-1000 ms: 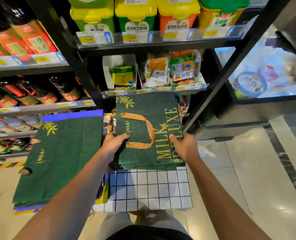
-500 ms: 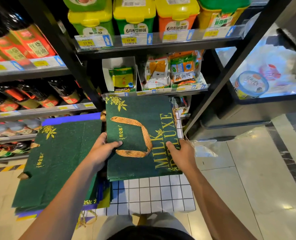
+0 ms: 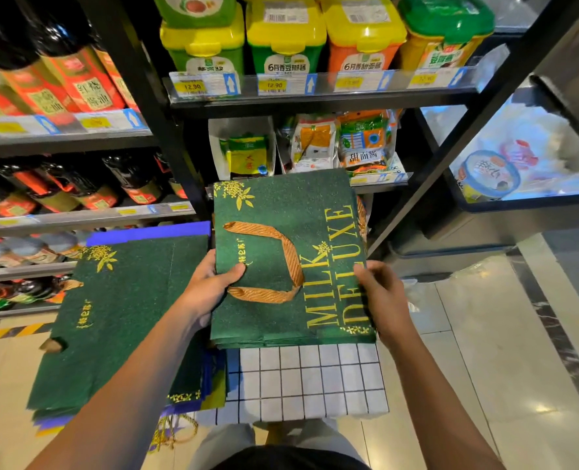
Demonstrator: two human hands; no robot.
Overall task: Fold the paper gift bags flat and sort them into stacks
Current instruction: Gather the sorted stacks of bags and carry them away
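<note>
Biggest thing here is the black store shelving [image 3: 166, 137], way out beyond the grip, packed with dark sauce bottles [image 3: 78, 83] on the left side and yellow-lidded paste tubs [image 3: 284, 42] straight above. A freezer case [image 3: 518, 164] sits off past the right hand.

To the outside of the left hand lies a flat stack of green gift bags [image 3: 111, 320], with blue and yellow bag edges peeking out underneath it. Right below the grip, toward the person, there's a white grid-patterned bag [image 3: 315, 385] lying flat.

Between both hands is the folded green "MILK DELUXE" gift bag [image 3: 281, 266], sitting on top of a few more green bags whose edges show at its near side. Its orange ribbon handle [image 3: 281, 262] lies looped across the face, right beside the left thumb.

Left hand [image 3: 210, 286] grips the bag's left edge, thumb on top, fingers tucked under. Right hand [image 3: 379, 293] pinches the right edge over the gold lettering, fingers curled onto the top face.
</note>
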